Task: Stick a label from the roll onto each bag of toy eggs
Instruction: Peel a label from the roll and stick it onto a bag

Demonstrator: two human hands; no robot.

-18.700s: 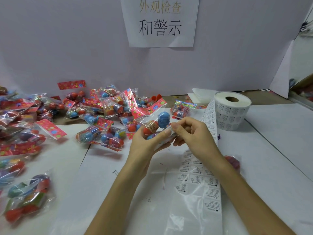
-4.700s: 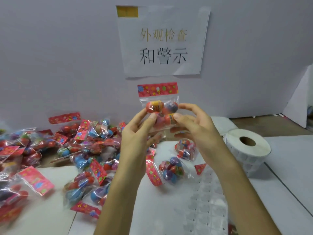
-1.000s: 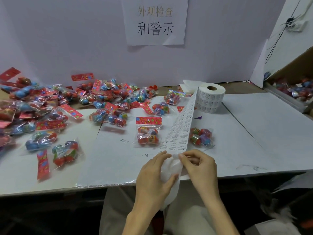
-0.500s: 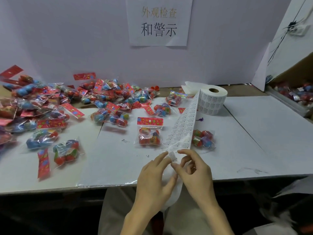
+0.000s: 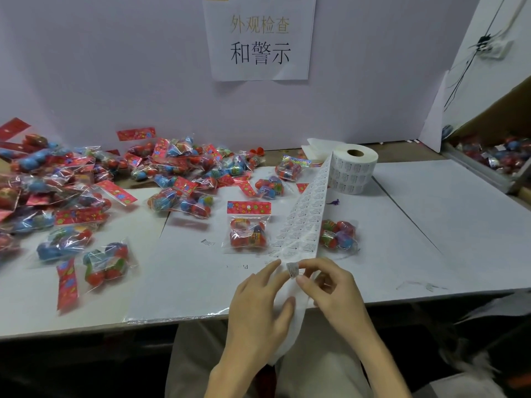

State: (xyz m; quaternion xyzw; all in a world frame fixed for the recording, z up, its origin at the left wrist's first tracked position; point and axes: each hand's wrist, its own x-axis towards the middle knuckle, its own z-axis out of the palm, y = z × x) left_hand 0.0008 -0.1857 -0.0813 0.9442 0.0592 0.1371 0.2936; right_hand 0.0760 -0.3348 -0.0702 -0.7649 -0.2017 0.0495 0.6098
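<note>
Left hand [image 5: 255,300] holds the strip [image 5: 304,225], right hand [image 5: 336,291] pinches label [image 5: 293,270]

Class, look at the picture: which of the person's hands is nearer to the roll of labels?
Right. The right hand, pinching a peeled label, is in front of the roll; the left hand, holding the strip, is further left.

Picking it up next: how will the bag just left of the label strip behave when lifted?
The bag likely sags: thin crinkled film, loose eggs that may shift. Glossy film could slip; its flat red header looks firmer to pinch.
</note>
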